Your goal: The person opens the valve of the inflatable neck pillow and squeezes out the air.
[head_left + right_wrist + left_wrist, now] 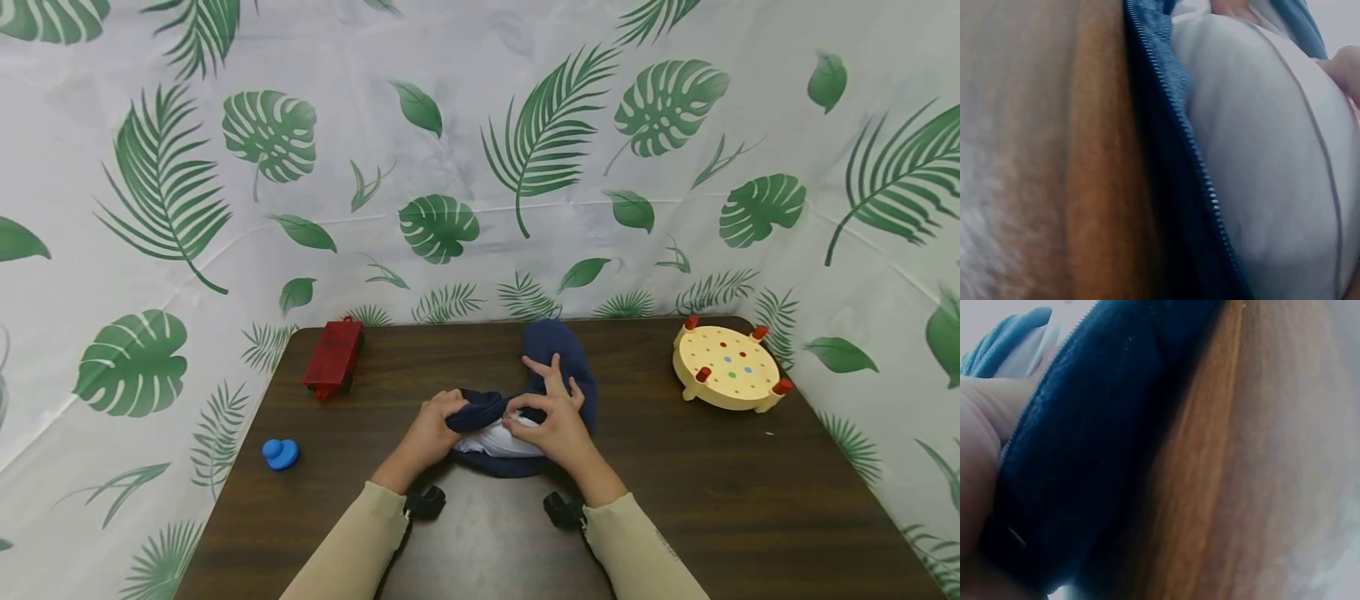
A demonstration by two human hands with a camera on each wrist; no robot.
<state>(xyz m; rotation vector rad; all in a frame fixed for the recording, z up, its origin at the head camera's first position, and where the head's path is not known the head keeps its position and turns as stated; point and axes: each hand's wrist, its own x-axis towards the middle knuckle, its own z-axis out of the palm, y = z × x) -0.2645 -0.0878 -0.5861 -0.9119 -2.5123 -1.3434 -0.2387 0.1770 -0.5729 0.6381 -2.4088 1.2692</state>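
Observation:
A navy neck pillow cover [557, 340] lies on the table, its zipper [1194, 147] undone along one side. White inner pillow [498, 440] shows through the opening. My left hand [429, 429] grips a bunched fold of the navy cover at the opening's left. At its right, my right hand [557, 427] pinches the white inner pillow between thumb and forefinger, the other fingers spread over the cover. In the left wrist view the cover's dark fabric [1085, 437] hides most of the left fingers. The right wrist view shows the white cloth bulging beside the zipper teeth.
On the brown table [637, 533], a red toy cart [333, 357] stands at the back left, with a blue knobbed piece [281, 454] nearer me. A round yellow toy [726, 367] with red pegs sits at the back right. Leaf-printed cloth [450, 125] hangs behind.

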